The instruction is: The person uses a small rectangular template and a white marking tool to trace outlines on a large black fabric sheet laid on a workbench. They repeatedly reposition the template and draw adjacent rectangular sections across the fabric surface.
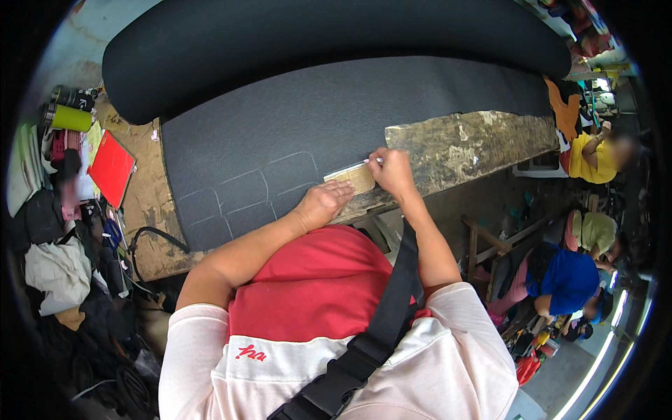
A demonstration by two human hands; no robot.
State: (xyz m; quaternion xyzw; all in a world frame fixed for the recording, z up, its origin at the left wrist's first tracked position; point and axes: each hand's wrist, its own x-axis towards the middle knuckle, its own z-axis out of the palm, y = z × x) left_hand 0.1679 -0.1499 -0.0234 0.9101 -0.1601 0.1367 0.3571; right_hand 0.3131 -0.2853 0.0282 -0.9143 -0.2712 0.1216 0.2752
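Observation:
A dark grey sheet of fabric (280,119) lies over the worn wooden table (483,143), with pale rounded outlines drawn on its left part. Near the fabric's front edge rests a small tan template (361,179). Fingers laid flat, my left hand (326,201) presses on the template's left part. My right hand (393,171) is closed in a pinch at its upper right corner, holding a small white marking stick (378,160). The stick's tip is by the template's far edge; most of it is hidden by my fingers.
A thick dark roll (336,42) lies along the back. At the left are a red folder (111,168), a yellow-green tumbler (68,117), a black strap (162,232) and piled cloth (57,273). Orange scraps (562,105) hang at the right end. Several people sit off to the right.

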